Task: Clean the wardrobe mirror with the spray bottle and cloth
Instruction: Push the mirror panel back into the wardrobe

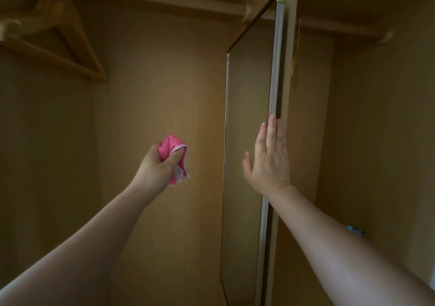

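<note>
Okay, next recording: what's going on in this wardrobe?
A person reaches into a wooden wardrobe. Their left hand grips a bunched pink cloth, held in the air away from the glass. Their right hand lies flat, fingers straight, on the front edge of a tall metal-framed mirror panel, which is seen almost edge-on. The cloth is not touching the mirror yet. Wooden coat hangers hang at upper left.

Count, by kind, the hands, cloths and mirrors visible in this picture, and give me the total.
Hands: 2 (left hand, right hand)
Cloths: 1 (pink cloth, held in the left hand)
Mirrors: 1 (wardrobe mirror)
Total: 4
</note>
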Demonstrator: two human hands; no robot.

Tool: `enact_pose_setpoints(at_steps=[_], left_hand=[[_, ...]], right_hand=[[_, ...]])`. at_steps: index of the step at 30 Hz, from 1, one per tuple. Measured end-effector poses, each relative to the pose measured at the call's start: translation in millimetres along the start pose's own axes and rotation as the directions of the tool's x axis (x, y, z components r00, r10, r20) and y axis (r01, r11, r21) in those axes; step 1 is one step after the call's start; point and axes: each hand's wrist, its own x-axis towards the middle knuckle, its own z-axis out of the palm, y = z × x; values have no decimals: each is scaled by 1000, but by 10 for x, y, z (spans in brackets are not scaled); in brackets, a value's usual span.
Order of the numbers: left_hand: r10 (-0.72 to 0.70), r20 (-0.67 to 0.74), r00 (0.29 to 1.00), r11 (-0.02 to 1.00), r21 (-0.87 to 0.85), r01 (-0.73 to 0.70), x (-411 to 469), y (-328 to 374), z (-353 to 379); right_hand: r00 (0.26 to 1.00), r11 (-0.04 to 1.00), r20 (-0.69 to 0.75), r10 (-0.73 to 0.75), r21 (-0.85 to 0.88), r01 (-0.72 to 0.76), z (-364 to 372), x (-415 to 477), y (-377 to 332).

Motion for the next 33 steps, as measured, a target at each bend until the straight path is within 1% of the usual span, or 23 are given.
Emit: enact_pose_setpoints(at_steps=[3, 8, 14, 16, 20, 22, 25, 28, 31, 33], left_hand=[[-4, -9, 1000, 1000, -4, 4, -4, -7, -18], [-5, -6, 1000, 1000, 26, 5, -23, 7, -45], [-12, 31, 999, 1000, -4, 12, -109, 21, -51], [-11, 61, 998, 999, -44, 14, -166, 51, -29], [2, 165, 986, 997, -81, 12, -349, 82, 150], [18, 203, 979, 994, -109, 5, -462, 112, 310], [21, 277, 961, 987, -159, 24, -688, 194, 598], [3, 356, 935, 982, -179, 65, -951, 313, 916], [6, 412, 911, 979, -188, 79, -1249, 451, 1314], [-9, 437, 899, 973, -202, 108, -1473, 513, 1637]], right_hand=[[999, 1000, 33, 9, 0, -9, 72, 43, -20], [999, 1000, 50, 11, -1, -11, 100, 47, -10], [990, 999, 139, -36, 18, 34, -135, 51, -8], [991, 995, 114, -63, 85, 54, -340, 8, 20], [997, 942, -37, -65, 328, 73, -798, -251, 123], [992, 925, -96, -81, 364, 111, -1000, -443, 201], [988, 908, -114, -101, 397, 138, -1221, -748, 364], [992, 859, -65, -111, 496, 128, -1360, -1017, 586], [988, 769, 78, -134, 637, 54, -1433, -1290, 873], [972, 723, 181, -147, 690, -19, -1457, -1477, 1095]])
